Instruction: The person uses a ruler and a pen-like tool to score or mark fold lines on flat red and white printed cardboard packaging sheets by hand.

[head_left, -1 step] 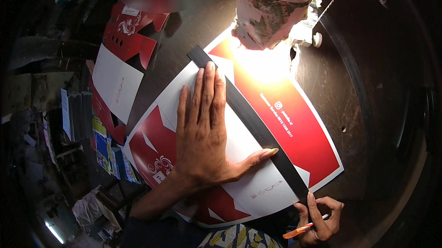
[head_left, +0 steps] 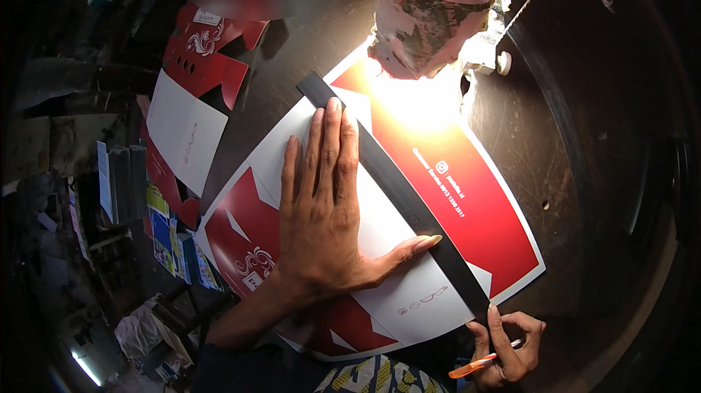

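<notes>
A red and white printed card sheet (head_left: 409,298) lies slanted on the dark table, with a flat black ruler (head_left: 387,167) laid diagonally across it. My left hand (head_left: 321,210) rests flat on the sheet, fingers stretched out. Its fingertips touch the ruler's upper part, and the thumb lies across the lower part. At the ruler's near right end is my right hand (head_left: 511,349), index finger and thumb touching that end. Its other fingers are curled round a slim orange-and-white pen-like tool (head_left: 475,367), whose exact kind I cannot make out.
A lamp (head_left: 431,21) in a ragged wrapping hangs low over the sheet's far part, its glare hiding some print. To the left lies a cut-out red and white card piece (head_left: 190,123). Stacked booklets (head_left: 120,181) and a plastic bag (head_left: 139,327) sit further left.
</notes>
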Available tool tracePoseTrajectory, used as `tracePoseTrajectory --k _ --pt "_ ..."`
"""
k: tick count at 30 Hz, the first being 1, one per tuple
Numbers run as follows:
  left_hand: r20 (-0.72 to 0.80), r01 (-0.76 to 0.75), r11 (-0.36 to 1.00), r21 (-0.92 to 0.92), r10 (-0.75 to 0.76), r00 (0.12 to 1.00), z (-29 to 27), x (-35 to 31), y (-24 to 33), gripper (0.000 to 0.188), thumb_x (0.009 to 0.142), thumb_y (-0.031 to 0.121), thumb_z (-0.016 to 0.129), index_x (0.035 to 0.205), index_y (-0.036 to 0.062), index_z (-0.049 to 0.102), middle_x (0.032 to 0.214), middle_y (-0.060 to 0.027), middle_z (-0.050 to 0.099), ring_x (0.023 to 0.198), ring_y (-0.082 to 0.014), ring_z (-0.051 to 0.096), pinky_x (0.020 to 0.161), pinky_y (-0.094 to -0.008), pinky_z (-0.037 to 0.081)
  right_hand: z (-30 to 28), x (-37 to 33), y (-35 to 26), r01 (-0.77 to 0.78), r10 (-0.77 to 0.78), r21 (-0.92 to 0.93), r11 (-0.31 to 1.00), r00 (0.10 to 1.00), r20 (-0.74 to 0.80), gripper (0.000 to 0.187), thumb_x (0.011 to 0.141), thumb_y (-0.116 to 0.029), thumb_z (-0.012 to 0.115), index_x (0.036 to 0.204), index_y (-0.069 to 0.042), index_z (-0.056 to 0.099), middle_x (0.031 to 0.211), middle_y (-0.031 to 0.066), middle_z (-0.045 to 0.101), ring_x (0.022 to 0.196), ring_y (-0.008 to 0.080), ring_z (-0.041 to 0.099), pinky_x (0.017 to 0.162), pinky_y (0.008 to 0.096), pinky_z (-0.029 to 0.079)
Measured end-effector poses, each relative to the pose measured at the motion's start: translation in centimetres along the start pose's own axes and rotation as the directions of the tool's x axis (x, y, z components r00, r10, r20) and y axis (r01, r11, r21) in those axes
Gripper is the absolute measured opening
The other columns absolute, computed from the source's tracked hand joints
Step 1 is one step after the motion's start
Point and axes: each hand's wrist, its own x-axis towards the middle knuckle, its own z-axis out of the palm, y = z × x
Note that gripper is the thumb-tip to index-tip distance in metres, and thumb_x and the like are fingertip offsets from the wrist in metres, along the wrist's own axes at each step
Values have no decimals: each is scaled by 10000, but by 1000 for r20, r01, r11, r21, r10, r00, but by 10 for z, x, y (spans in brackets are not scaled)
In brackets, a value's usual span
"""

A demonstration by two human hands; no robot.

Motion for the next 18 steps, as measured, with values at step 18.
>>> tracePoseTrajectory --k 18 --pt "-13 -20 998 56 21 1000 0 1 3 1359 628 762 753 1532 -47 140 1590 -309 148 1486 -452 165 1205 -567 135 -3 11 -7 -14 15 -25 1000 999 31 411 744 -293 866 1088 -88 774 844 20 568 768 141 529 715 352 325"
